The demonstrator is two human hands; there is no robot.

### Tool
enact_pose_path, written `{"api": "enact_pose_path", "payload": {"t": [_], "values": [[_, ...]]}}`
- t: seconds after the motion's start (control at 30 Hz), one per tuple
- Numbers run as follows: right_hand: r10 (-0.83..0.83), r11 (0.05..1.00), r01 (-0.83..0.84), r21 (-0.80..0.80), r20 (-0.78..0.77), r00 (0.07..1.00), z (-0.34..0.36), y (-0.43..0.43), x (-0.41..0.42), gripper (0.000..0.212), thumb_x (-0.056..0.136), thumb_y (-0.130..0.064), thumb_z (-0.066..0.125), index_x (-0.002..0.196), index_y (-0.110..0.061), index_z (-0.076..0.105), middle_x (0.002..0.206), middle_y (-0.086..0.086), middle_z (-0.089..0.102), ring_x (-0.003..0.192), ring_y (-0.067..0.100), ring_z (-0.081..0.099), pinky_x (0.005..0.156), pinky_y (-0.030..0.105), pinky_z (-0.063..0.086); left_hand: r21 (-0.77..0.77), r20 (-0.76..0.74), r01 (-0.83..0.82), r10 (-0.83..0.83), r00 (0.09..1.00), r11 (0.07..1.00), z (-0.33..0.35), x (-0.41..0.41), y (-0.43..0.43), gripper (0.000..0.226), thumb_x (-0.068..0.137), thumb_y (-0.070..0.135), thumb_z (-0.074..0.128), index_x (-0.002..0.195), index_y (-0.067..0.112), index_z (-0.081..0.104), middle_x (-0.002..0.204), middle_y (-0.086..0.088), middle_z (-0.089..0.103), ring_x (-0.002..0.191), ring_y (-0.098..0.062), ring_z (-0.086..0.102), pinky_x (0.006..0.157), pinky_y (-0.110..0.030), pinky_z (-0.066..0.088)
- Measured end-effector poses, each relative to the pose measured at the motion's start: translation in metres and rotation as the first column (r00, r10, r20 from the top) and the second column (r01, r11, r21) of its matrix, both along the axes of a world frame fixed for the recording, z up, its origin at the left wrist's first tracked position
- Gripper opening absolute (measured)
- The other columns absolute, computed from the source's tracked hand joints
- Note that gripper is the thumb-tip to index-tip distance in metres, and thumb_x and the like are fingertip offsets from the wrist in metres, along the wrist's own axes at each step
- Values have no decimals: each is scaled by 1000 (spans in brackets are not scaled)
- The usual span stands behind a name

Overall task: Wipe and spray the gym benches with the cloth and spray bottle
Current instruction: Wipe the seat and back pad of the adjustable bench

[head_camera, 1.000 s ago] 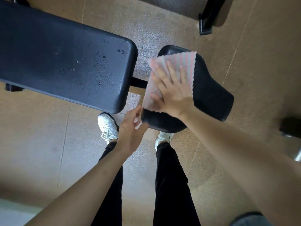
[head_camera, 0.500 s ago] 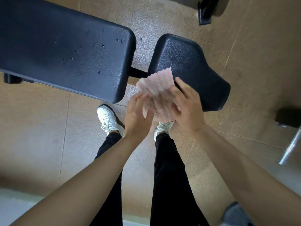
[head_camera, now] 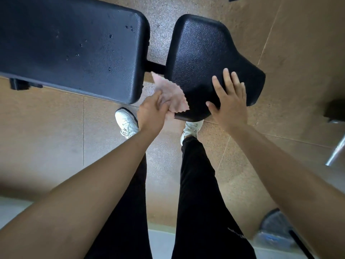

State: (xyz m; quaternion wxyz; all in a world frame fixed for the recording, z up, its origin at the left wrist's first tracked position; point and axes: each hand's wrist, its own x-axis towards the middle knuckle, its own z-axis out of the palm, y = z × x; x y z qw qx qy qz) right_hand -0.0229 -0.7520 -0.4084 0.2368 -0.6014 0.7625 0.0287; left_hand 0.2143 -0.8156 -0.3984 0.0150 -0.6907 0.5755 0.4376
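Observation:
A black gym bench fills the top of the view: its long back pad (head_camera: 74, 45) carries a few droplets, and its smaller seat pad (head_camera: 209, 53) lies to the right. My left hand (head_camera: 155, 113) grips the pink striped cloth (head_camera: 171, 96), crumpled, over the gap at the seat pad's near left corner. My right hand (head_camera: 229, 101) hovers over or rests on the seat pad's near edge with fingers spread and straight, holding nothing. No spray bottle is in sight.
My legs in black trousers and white shoes (head_camera: 127, 122) stand on the brown floor right below the bench. A metal bar (head_camera: 336, 152) and a dark block (head_camera: 336, 109) sit at the right edge. A grey and blue object (head_camera: 274, 230) lies bottom right.
The cloth left the seat pad, where my right hand pressed it flat, and passed into my left hand. My right hand let go and moved right over the seat pad.

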Motion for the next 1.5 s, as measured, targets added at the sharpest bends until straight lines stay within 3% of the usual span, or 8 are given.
{"api": "enact_pose_path", "payload": {"t": [0.23,0.47,0.63,0.77,0.87,1.03,1.3,1.5], "values": [[-40,999,40,27,23,999,4,-1,5,75,94,-35,63,159,-22,27,170,10,11,156,34,7,124,58,11,68,-137,-424,430,893,903,20,31,-26,32,89,37,61,62,31,45,64,2,49,65,-12,42,64,-35,36],[-77,992,80,97,-39,996,8,-2,9,80,93,-43,63,160,-30,22,171,2,7,156,34,5,119,67,15,370,-244,-203,306,920,907,17,-8,-27,48,104,20,57,151,21,47,114,34,51,101,14,52,87,-9,38],[-110,982,118,150,-66,992,14,-3,12,93,82,-61,68,158,-39,19,170,-4,4,155,37,5,114,72,18,466,-245,-87,223,944,881,26,-15,-43,33,97,12,67,97,42,54,73,53,54,67,31,52,85,-25,47],[-130,979,138,150,-61,990,13,-4,13,97,79,-61,72,158,-38,21,170,-4,6,155,38,6,114,73,18,443,-327,-19,181,927,897,14,-15,-71,70,89,13,77,150,29,46,129,29,53,104,21,54,79,-2,46],[-131,980,136,143,-43,990,14,-3,13,98,78,-60,74,158,-38,22,170,-4,6,155,37,6,114,74,19,390,-333,10,131,934,921,12,-24,-95,96,77,22,87,159,20,36,156,18,41,136,-1,47,113,-23,43],[-155,978,157,135,-30,988,13,-3,15,99,77,-58,75,159,-38,22,171,-6,6,155,36,5,115,74,16,297,-392,47,77,917,954,1,-53,-129,87,82,6,83,156,11,37,125,29,53,107,20,58,101,-13,47],[-163,981,166,105,-31,986,7,0,15,99,76,-60,75,158,-38,24,171,-5,7,155,37,7,114,74,17,121,-381,208,-148,913,971,-12,-82,-169,80,66,18,91,136,11,52,130,-9,66,120,-20,65,104,-37,53],[-199,977,197,85,23,980,0,4,13,102,72,-61,78,157,-43,24,170,-10,5,155,34,5,114,73,13,-39,-126,670,-669,733,741,-3,-105,-199,99,62,53,76,152,28,41,138,-3,44,129,-23,48,110,-38,42]]}}
